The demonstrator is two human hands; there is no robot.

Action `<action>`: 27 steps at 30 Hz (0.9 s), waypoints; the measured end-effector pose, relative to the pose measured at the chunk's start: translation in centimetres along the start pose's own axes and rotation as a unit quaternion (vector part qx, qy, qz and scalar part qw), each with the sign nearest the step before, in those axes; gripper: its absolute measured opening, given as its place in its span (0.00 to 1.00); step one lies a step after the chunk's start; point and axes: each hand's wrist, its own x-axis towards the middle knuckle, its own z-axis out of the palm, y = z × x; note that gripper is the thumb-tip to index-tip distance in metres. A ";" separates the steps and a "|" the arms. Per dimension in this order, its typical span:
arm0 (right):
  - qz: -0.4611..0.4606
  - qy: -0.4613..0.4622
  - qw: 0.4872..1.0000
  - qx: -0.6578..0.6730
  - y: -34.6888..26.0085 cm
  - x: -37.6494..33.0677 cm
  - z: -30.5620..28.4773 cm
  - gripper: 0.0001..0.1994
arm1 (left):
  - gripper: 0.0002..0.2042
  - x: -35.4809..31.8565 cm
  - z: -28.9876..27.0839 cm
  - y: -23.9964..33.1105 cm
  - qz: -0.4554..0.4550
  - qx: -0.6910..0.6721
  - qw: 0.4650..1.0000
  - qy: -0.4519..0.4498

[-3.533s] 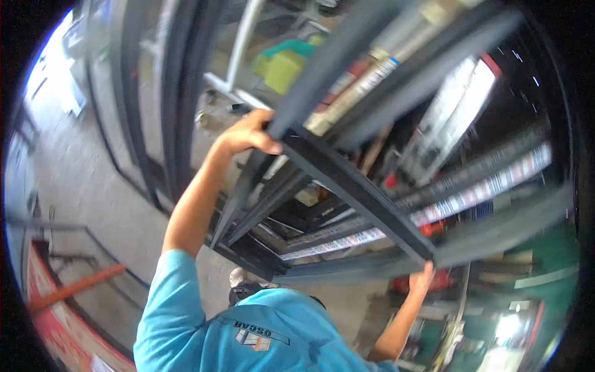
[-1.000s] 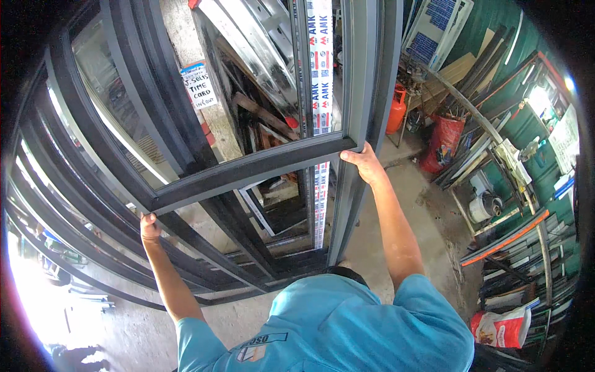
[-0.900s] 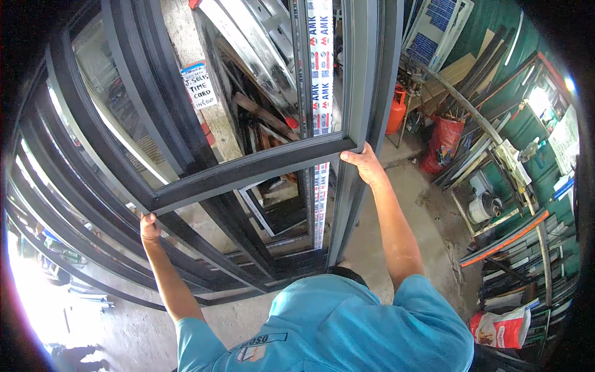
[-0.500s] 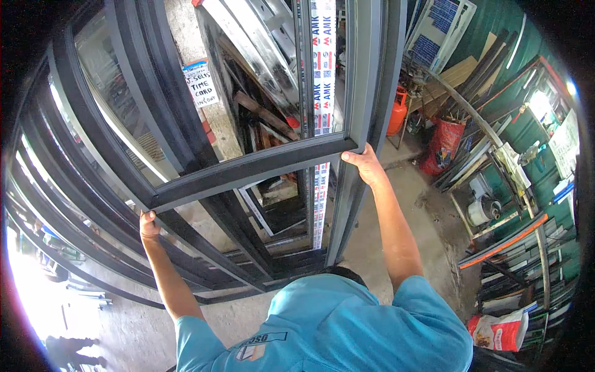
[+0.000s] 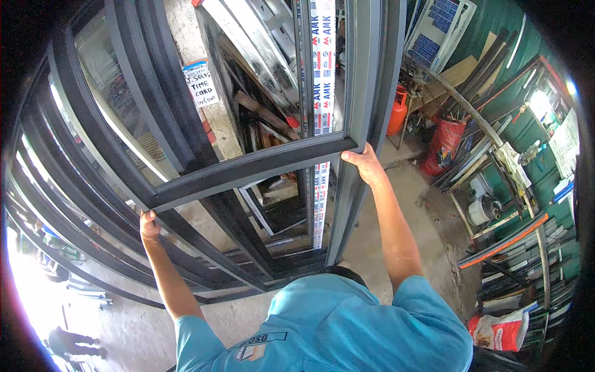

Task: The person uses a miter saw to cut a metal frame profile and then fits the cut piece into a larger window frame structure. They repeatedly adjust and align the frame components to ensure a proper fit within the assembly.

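Note:
A dark grey rectangular sash (image 5: 254,170) with glass stands within a larger dark frame (image 5: 350,204). My left hand (image 5: 149,225) is closed on the sash's lower left corner, thumb up on its edge and the other fingers hidden behind. At the lower right corner, my right hand (image 5: 364,163) grips the same piece, its thumb lying toward the rail and its fingers out of sight. Both arms reach forward, spread apart. Through the opening shows an upright strip covered in printed white film (image 5: 321,118), just left of my right hand.
Several dark frame members (image 5: 80,211) rise at my left. Behind the sash are a silver ladder-like piece (image 5: 248,37) and a handwritten sign (image 5: 201,84). At right stand an orange gas cylinder (image 5: 397,111), a red sack (image 5: 443,146), a metal rack (image 5: 539,248) and a red-white bag (image 5: 499,332).
My hands and the sash hold the same position. At the lower left, a dark figure on the bright floor has shifted slightly.

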 end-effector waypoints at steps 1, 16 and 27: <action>0.001 0.008 1.000 -0.007 0.1 -0.2 -0.5 0.29 | 0.32 0.1 1.1 -0.2 -0.018 -0.006 1.000 0.002; -0.008 0.007 0.995 0.100 1.7 -0.2 -2.2 0.28 | 0.31 0.3 0.7 0.5 0.008 -0.080 0.995 -0.056; 0.008 0.033 0.999 0.041 0.7 0.1 -2.0 0.29 | 0.13 0.3 1.9 0.0 0.090 0.105 0.988 -0.072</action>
